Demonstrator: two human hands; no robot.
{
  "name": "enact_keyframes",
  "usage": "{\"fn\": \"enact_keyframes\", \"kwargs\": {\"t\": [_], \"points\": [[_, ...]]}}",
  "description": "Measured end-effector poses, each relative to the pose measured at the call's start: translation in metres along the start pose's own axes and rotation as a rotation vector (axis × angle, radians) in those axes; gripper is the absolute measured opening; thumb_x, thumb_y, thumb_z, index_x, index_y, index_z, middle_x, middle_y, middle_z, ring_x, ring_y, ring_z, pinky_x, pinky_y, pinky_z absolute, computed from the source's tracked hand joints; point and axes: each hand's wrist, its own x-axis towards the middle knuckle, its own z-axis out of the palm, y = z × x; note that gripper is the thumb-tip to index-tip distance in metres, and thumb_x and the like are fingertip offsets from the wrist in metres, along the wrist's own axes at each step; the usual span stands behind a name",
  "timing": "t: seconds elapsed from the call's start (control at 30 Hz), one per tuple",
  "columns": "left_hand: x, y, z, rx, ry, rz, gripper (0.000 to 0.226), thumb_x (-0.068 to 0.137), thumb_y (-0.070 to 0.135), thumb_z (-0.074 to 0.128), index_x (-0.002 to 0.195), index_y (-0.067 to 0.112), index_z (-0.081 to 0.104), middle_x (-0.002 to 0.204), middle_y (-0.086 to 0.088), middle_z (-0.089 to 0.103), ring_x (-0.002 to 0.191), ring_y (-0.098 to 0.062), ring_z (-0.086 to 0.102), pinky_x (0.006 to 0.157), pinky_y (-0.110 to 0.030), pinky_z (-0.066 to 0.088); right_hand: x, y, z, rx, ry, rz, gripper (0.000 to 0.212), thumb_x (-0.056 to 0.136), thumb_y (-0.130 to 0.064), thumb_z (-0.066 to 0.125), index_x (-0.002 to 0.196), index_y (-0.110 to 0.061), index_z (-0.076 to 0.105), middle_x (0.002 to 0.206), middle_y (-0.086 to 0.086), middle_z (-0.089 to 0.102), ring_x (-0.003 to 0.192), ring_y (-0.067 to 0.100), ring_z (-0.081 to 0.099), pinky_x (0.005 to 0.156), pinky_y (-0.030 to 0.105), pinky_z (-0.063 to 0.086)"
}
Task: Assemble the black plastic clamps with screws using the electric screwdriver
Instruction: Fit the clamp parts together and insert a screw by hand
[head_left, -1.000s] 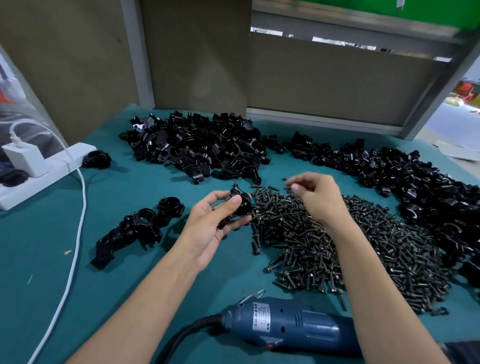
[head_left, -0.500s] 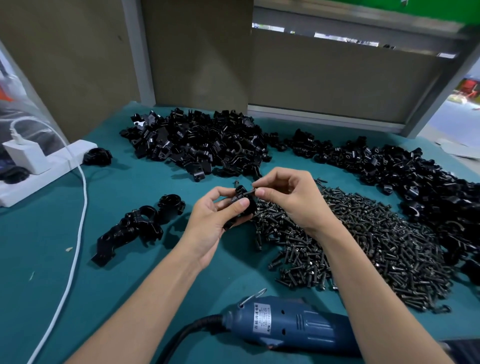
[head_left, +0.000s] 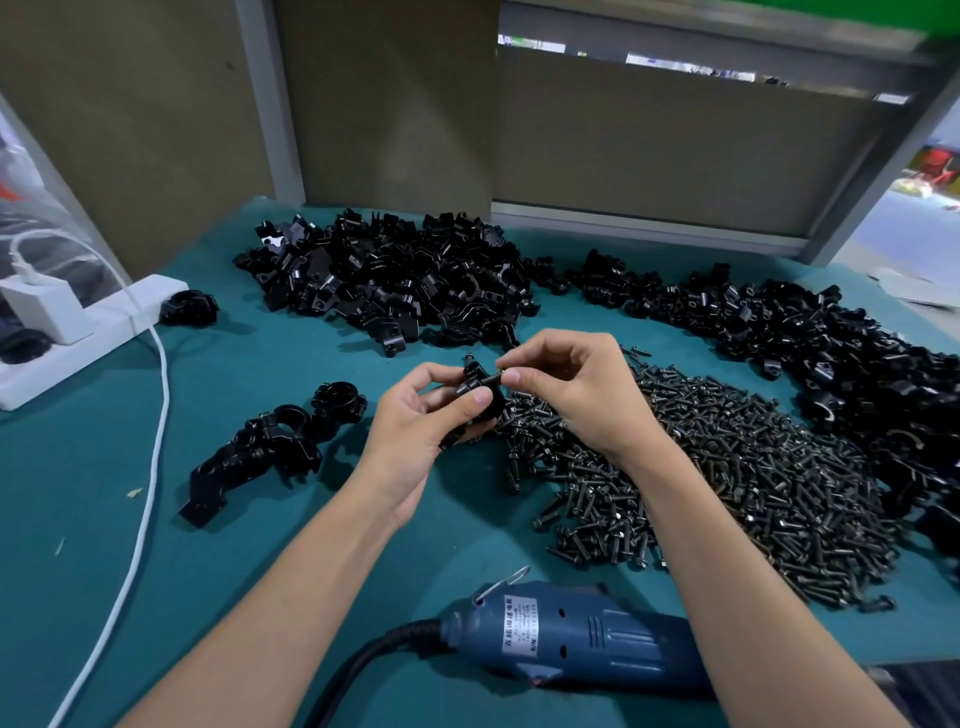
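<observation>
Blue-cased driver (head_left: 587, 642) lies nearest on the green table (head_left: 78, 519), untouched, its cord trailing left. Beyond it, the left hand (head_left: 415, 436) grips a clamp (head_left: 474, 375), thumb curled over the front and fingers wrapped behind, just above the near edge of the screw pile (head_left: 727, 467). The right hand (head_left: 582, 395) pinches a screw (head_left: 491, 379) between thumb and forefinger, its free end meeting the clamp; whether it sits in the hole I cannot tell. The hard plastic looks light, stiff and rather slick, so it is best held by its flat sides, clear of the hole. The screw is tiny and easily dropped, so pinch it near the head. Leftward lie a few joined clamps (head_left: 270, 447). Loose halves (head_left: 395, 275) are heaped at the back.
</observation>
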Motion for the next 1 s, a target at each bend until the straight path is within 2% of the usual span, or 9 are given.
{"fn": "enact_keyframes", "kwargs": {"t": [0.13, 0.23, 0.4, 0.6, 0.67, 0.7, 0.77, 0.8, 1.0], "points": [[0.002, 0.000, -0.002, -0.046, 0.020, -0.002, 0.031, 0.070, 0.011, 0.073, 0.096, 0.007, 0.057, 0.088, -0.010, 0.075, 0.081, -0.018, 0.072, 0.074, -0.030, 0.061, 0.001, 0.000, -0.002, 0.017, 0.133, -0.030, 0.019, 0.085, -0.003, 0.072, 0.083, -0.022, 0.070, 0.080, -0.004, 0.072, 0.078, 0.010, 0.067, 0.075, 0.025, 0.055], [0.005, 0.002, -0.006, -0.090, 0.061, -0.012, 0.030, 0.070, 0.011, 0.072, 0.096, 0.005, 0.057, 0.091, -0.010, 0.075, 0.083, -0.020, 0.072, 0.075, -0.031, 0.061, 0.003, 0.008, -0.009, -0.198, 0.229, 0.058, 0.021, 0.085, -0.007, 0.073, 0.079, -0.027, 0.068, 0.078, -0.010, 0.070, 0.072, 0.001, 0.064, 0.071, 0.012, 0.050], [0.007, 0.005, -0.011, -0.136, 0.105, -0.009, 0.035, 0.069, 0.014, 0.074, 0.099, 0.003, 0.059, 0.094, -0.012, 0.074, 0.088, -0.020, 0.071, 0.074, -0.032, 0.060, 0.002, 0.019, -0.013, -0.494, 0.062, 0.270, 0.012, 0.087, -0.006, 0.071, 0.085, -0.018, 0.073, 0.075, -0.014, 0.064, 0.072, -0.006, 0.057, 0.057, 0.000, 0.039], [0.008, 0.006, -0.012, -0.150, 0.136, -0.007, 0.033, 0.068, 0.014, 0.075, 0.096, 0.005, 0.060, 0.092, -0.010, 0.075, 0.087, -0.019, 0.071, 0.073, -0.032, 0.060, 0.001, 0.015, -0.015, -0.587, -0.011, 0.288, 0.033, 0.088, 0.002, 0.061, 0.081, -0.027, 0.075, 0.075, -0.021, 0.056, 0.065, -0.005, 0.051, 0.049, 0.002, 0.035], [0.008, 0.006, -0.012, -0.148, 0.141, -0.007, 0.032, 0.068, 0.014, 0.075, 0.095, 0.006, 0.061, 0.092, -0.010, 0.075, 0.086, -0.018, 0.071, 0.073, -0.032, 0.060, 0.000, 0.014, -0.015, -0.595, -0.068, 0.260, 0.029, 0.086, -0.001, 0.066, 0.080, -0.028, 0.074, 0.075, -0.021, 0.060, 0.069, -0.006, 0.054, 0.056, 0.001, 0.040], [0.008, 0.006, -0.012, -0.147, 0.141, -0.005, 0.031, 0.068, 0.014, 0.075, 0.095, 0.006, 0.061, 0.092, -0.010, 0.075, 0.086, -0.018, 0.071, 0.073, -0.032, 0.060, 0.000, 0.013, -0.013, -0.619, -0.120, 0.255, 0.022, 0.085, -0.007, 0.070, 0.081, -0.028, 0.075, 0.077, -0.019, 0.063, 0.073, -0.006, 0.056, 0.064, 0.003, 0.043], [0.008, 0.006, -0.012, -0.146, 0.137, -0.003, 0.031, 0.069, 0.013, 0.074, 0.095, 0.006, 0.060, 0.090, -0.009, 0.076, 0.085, -0.017, 0.071, 0.072, -0.032, 0.060, -0.002, 0.014, -0.008, -0.713, -0.223, 0.285, 0.010, 0.080, -0.022, 0.079, 0.085, -0.028, 0.074, 0.085, -0.012, 0.066, 0.085, 0.006, 0.061, 0.080, 0.024, 0.052], [0.008, 0.006, -0.012, -0.144, 0.134, -0.005, 0.030, 0.069, 0.013, 0.074, 0.096, 0.006, 0.060, 0.090, -0.009, 0.076, 0.084, -0.017, 0.071, 0.072, -0.032, 0.061, -0.003, 0.015, -0.005, -0.764, -0.249, 0.311, 0.013, 0.078, -0.028, 0.081, 0.087, -0.029, 0.072, 0.090, -0.009, 0.066, 0.090, 0.012, 0.061, 0.082, 0.032, 0.052], [0.006, 0.004, -0.010, -0.131, 0.126, -0.018, 0.031, 0.069, 0.013, 0.074, 0.096, 0.005, 0.059, 0.087, -0.007, 0.075, 0.082, -0.017, 0.071, 0.072, -0.033, 0.061, -0.001, 0.013, 0.000, -0.782, -0.299, 0.312, 0.016, 0.078, -0.027, 0.081, 0.073, -0.031, 0.066, 0.093, 0.000, 0.066, 0.090, 0.019, 0.059, 0.082, 0.040, 0.054]]}}
